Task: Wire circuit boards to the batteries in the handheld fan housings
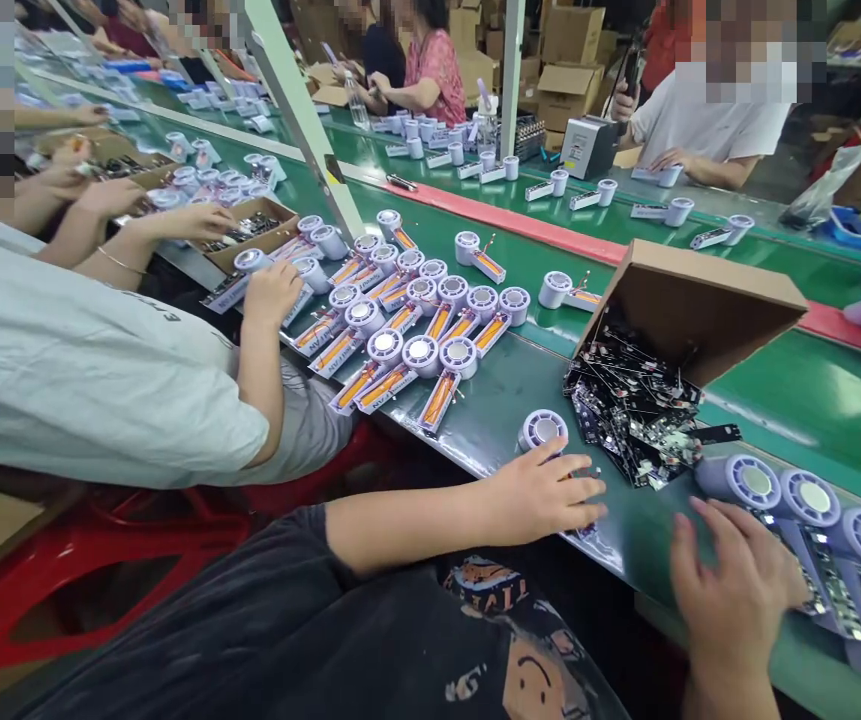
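Note:
My left hand (pixel 542 492) lies over a light purple handheld fan (pixel 543 429) at the table edge. Its fingers curve across the handle and hide most of it; the round head shows above. To the right, my right hand (pixel 737 565) is slightly blurred, with thumb and index finger apart. Its far fingers are beside or touching the nearest of several fans (pixel 812 498) that have black circuit boards in their open handles. Between and beyond my hands, a tipped cardboard box (pixel 711 290) spills a pile of circuit boards (pixel 636 410) onto the table.
Several fans with orange parts in the handles (pixel 420 355) are grouped on the left. A co-worker's arm (pixel 269 320) reaches beside them. A red strip (pixel 512 218) runs along the green table (pixel 820 410). Other people sit across it, and a red stool (pixel 137 560) stands at lower left.

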### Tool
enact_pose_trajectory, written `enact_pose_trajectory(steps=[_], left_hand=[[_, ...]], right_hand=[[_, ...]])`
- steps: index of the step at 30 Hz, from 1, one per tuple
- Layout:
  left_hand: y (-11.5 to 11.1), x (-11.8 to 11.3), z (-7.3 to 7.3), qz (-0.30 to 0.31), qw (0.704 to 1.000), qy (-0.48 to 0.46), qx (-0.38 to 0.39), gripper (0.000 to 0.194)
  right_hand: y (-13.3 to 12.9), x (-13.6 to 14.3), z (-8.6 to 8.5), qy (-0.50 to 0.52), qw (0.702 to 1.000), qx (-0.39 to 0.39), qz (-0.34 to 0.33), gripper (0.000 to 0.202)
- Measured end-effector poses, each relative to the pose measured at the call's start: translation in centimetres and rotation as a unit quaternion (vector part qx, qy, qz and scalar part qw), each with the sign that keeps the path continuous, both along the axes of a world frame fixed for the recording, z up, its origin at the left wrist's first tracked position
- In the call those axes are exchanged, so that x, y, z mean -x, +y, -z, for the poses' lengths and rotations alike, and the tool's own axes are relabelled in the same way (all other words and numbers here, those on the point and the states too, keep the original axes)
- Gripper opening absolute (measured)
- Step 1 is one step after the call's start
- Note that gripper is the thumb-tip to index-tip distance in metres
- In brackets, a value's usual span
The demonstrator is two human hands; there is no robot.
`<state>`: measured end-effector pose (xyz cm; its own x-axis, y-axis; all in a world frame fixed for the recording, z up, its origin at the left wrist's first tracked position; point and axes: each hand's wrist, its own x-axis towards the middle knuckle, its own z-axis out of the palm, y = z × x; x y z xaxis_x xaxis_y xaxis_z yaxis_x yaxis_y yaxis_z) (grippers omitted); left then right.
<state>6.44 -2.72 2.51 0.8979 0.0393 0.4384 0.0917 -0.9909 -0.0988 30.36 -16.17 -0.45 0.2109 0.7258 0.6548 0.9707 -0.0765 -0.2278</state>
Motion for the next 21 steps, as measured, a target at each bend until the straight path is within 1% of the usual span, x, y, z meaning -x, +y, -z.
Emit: enact_pose_trajectory(steps=[1, 2, 3, 5, 7, 10, 13, 15, 18, 21], left_hand=[[-0.3, 0.1, -0.3, 0.014, 1.0, -0.003, 0.007, 0.029], [-0.4, 0.2, -0.6, 0.023, 1.0, -0.006, 0.017, 0.03], [-0.3, 0.4, -0.9, 0.025, 0.999, -0.009, 0.029, 0.031], [0.1, 0.9, -1.2, 0.006, 0.998, -0.027, 0.057, 0.03], [0.6, 1.7, -1.1, -0.038, 0.995, -0.046, 0.085, 0.032], [1.1, 3.1, -0.5, -0.098, 0.985, -0.047, 0.135, 0.035], [1.0, 4.2, -0.1, -0.121, 0.974, -0.057, 0.181, 0.036], [0.9, 4.4, -0.1, -0.119, 0.969, -0.077, 0.203, 0.035], [0.6, 4.2, -0.6, -0.094, 0.964, -0.11, 0.222, 0.033], [0.3, 3.8, -1.6, -0.063, 0.961, -0.155, 0.219, 0.03]], right_hand=[[1.0, 0.9, -0.5, -0.036, 0.999, 0.005, 0.02, 0.025], [1.9, 1.7, -0.8, -0.056, 0.998, 0.011, 0.041, 0.025], [2.8, 2.3, -1.1, -0.069, 0.996, 0.028, 0.052, 0.029], [4.1, 3.0, -1.4, -0.077, 0.993, 0.056, 0.066, 0.029], [4.8, 3.0, -1.4, -0.058, 0.994, 0.063, 0.069, 0.023], [4.7, 2.4, -1.2, -0.027, 0.997, 0.034, 0.063, 0.018], [4.1, 1.5, -1.2, -0.03, 0.998, 0.004, 0.047, 0.017], [4.0, 1.1, -1.3, -0.033, 0.998, -0.008, 0.05, 0.017], [3.9, 0.6, -1.6, -0.025, 0.998, -0.015, 0.06, 0.017], [3.3, 0.9, -2.4, -0.02, 0.999, -0.04, 0.031, 0.015]])
